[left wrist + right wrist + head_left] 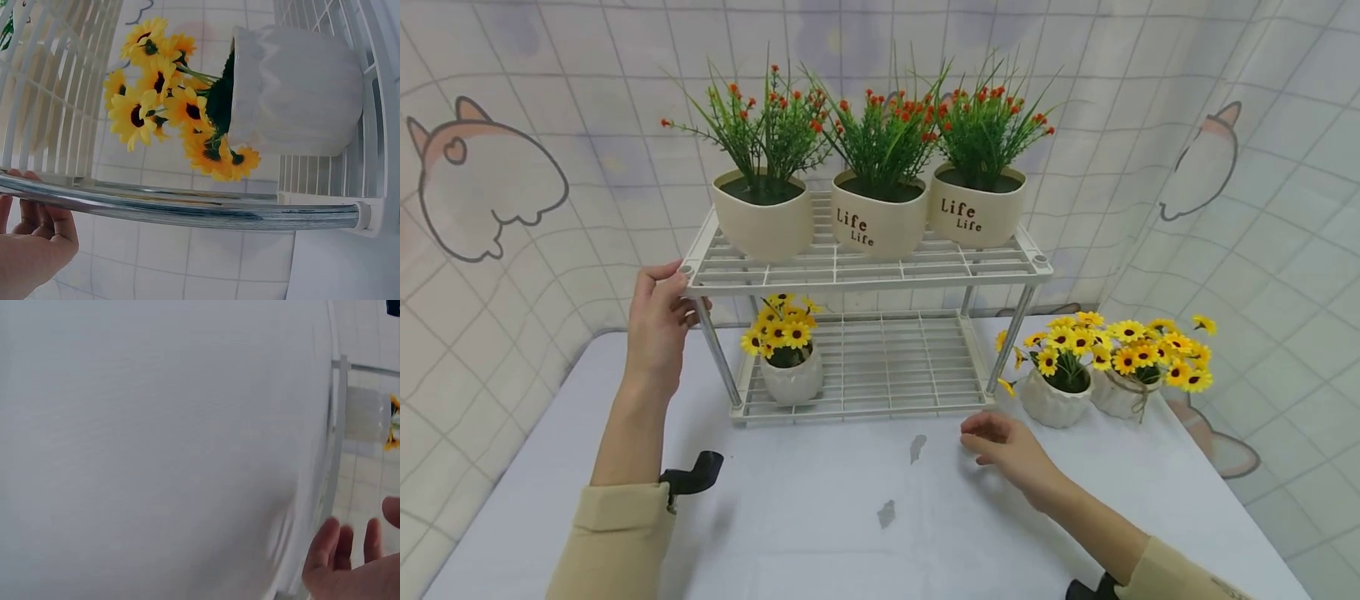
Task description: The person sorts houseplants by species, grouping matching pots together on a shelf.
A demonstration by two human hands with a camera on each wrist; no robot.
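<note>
A two-tier white wire shelf rack (887,287) with metal posts stands on the table. At its upper left corner my left hand (658,321) grips the rack, and the left wrist view shows the fingers (47,219) around the metal post (187,209). My right hand (1011,450) holds nothing, its fingers loosely bent just in front of the lower tier's right corner. On the lower tier's left end sits a white pot (793,379) of yellow flowers (786,327). Three cream pots (763,218) with red-flowered grass line the top tier; two show the word "Life".
Right of the rack, two white pots (1054,402) of yellow flowers stand close together on the white tablecloth (820,517). Two grey patches (917,448) mark the cloth. A tile-patterned curtain (587,167) with cartoon animals hangs behind and at both sides.
</note>
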